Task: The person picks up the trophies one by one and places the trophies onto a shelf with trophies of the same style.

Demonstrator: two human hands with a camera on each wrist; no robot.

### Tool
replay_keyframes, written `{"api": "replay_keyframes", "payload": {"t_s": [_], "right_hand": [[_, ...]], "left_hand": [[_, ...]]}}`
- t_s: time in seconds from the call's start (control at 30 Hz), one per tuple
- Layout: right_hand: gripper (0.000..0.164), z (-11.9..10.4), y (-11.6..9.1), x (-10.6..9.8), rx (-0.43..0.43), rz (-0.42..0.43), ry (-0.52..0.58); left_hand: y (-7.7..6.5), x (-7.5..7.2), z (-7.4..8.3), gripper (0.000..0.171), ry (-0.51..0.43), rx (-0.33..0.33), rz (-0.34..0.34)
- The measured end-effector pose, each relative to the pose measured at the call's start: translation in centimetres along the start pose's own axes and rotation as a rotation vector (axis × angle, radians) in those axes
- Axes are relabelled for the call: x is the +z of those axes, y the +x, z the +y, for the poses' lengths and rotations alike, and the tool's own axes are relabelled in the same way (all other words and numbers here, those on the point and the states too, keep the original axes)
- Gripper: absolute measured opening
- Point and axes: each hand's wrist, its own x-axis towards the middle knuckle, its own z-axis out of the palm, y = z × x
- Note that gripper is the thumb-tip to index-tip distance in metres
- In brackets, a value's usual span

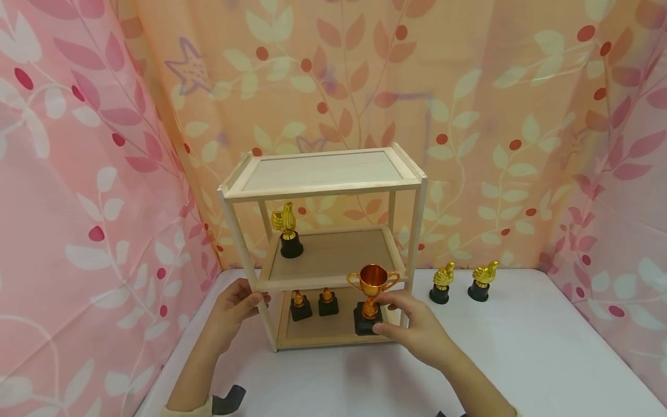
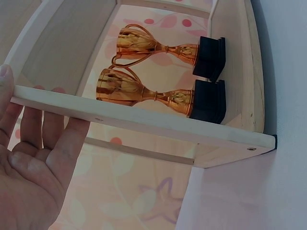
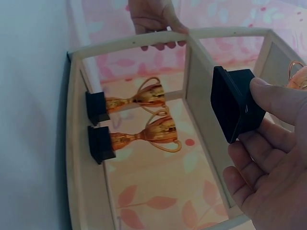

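Note:
A small wooden shelf rack [image 1: 323, 194] with three tiers stands on the table. My right hand [image 1: 414, 327] pinches a copper-gold trophy cup [image 1: 373, 280] by its black base and stem, upright before the rack's lower right side. In the right wrist view the underside of that black base [image 3: 225, 105] faces the camera. My left hand [image 1: 235, 313] grips the rack's left front post [image 2: 144, 117], fingers behind it and thumb in front. Two similar trophy cups [image 2: 139, 43] stand side by side on the bottom tier; in the head view the middle tier hides their tops.
On the middle tier, at the left, stands a gold thumbs-up trophy [image 1: 288, 231] with a black base. Two more thumbs-up trophies, one [image 1: 442, 282] left of the other [image 1: 482, 281], stand on the white table [image 1: 542, 347] right of the rack. Patterned curtains [image 1: 469, 116] surround the table.

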Motion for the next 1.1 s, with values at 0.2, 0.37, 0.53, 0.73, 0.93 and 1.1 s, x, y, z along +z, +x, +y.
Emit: {"api": "replay_keyframes", "payload": {"t_s": [0.2, 0.37, 0.53, 0.73, 0.93, 1.1], "right_hand": [[0.044, 1.0, 0.3, 0.9, 0.003, -0.03, 0.039], [0.044, 1.8, 0.5, 1.7, -0.005, -0.047, 0.015], [0.044, 3.0, 0.6, 2.8, 0.015, -0.061, 0.008], [0.044, 4.7, 0.6, 4.6, 0.021, -0.108, 0.02], [0.045, 5.9, 0.5, 5.4, 0.026, -0.107, 0.039], [0.045, 6.7, 0.6, 5.9, 0.059, -0.094, 0.043]], "left_hand": [[0.0, 0.1, 0.1, 0.025, 0.007, -0.008, 0.003], [0.0, 0.1, 0.1, 0.027, 0.016, -0.012, 0.001], [0.0, 0.0, 0.1, 0.027, 0.012, -0.008, 0.0], [0.0, -0.1, 0.0, 0.026, -0.001, -0.001, -0.002], [0.0, -0.1, -0.1, 0.023, -0.01, 0.011, -0.006], [0.0, -0.1, -0.2, 0.022, -0.026, 0.015, -0.007]]}}
